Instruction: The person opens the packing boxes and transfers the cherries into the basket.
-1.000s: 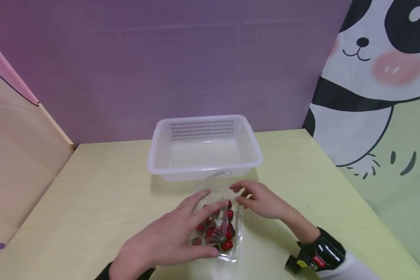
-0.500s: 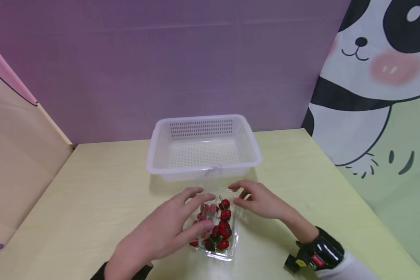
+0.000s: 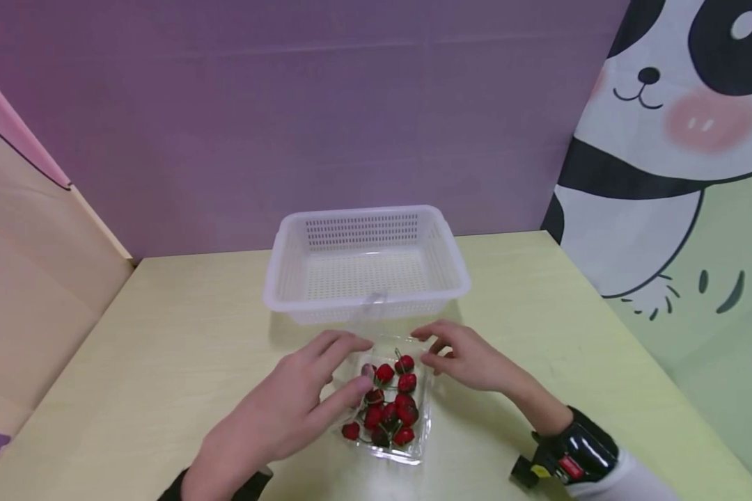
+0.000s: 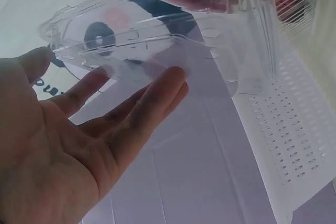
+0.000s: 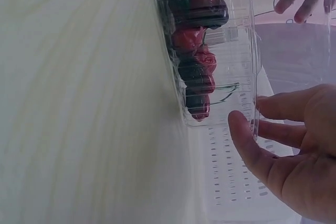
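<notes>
A clear plastic clamshell box [image 3: 416, 445] lies on the table with several dark red cherries [image 3: 406, 410] in it. Its see-through lid [image 4: 210, 51] is raised, and part of it overlaps the basket in the head view. My left hand [image 3: 282, 403] is at the box's left side, fingers extended and spread; in the left wrist view its thumb tip is right at the lid's edge and the fingers lie against the plastic. At the far right corner, my right hand [image 3: 470, 358] pinches the box's rim between thumb and fingers, as the right wrist view shows.
A white perforated plastic basket [image 3: 366, 304] stands just behind the box. The pale wooden table [image 3: 182, 362] reaches back to a purple backdrop [image 3: 225, 139]. A panda print [image 3: 652, 160] covers the right side.
My left hand has drawn back to the left along with the lid, uncovering more of the cherries. The right hand stays at the box's corner.
</notes>
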Available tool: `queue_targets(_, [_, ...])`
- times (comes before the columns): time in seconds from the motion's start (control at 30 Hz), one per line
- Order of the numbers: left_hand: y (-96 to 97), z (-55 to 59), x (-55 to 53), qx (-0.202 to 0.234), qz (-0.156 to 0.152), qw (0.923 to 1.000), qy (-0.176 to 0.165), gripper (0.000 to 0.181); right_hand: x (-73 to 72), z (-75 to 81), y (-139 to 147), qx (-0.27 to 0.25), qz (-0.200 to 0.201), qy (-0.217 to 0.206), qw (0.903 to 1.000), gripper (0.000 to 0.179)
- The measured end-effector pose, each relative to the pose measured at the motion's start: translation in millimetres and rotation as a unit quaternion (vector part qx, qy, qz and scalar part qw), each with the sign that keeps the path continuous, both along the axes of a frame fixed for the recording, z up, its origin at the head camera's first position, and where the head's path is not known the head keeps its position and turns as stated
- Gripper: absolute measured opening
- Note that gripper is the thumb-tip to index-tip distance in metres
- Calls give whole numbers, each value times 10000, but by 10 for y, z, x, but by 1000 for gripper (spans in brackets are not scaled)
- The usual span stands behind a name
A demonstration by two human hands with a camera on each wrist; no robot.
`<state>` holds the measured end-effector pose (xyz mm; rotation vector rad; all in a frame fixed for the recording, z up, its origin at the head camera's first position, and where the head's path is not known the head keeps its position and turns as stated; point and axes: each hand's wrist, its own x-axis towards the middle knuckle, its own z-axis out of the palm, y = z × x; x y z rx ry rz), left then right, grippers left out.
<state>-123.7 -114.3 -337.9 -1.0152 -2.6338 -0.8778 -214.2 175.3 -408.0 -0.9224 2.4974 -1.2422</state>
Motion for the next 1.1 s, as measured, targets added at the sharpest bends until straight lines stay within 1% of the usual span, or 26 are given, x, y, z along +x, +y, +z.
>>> queue_targets(0.2, [-3, 19, 16, 231, 242, 9988, -348, 39, 9, -9, -3, -111, 3, -160, 9998, 38])
queue_targets(0.37, [-10, 32, 20, 369, 296, 9980, -409, 38, 17, -16, -5, -202, -13, -292, 9994, 39])
queue_targets(0.8, [-13, 31, 9, 470, 451, 9971, -392, 38, 17, -3, -12, -50, -31, -31, 10000, 38])
queue_targets(0.97, [-17, 45, 10, 446, 511, 9969, -387, 38, 33, 7, -14, 119, -23, 174, 9998, 43])
queue_targets(1.1, [-30, 64, 22, 471, 592, 9960, -485, 38, 51, 19, -24, 116, -50, 221, 9997, 45])
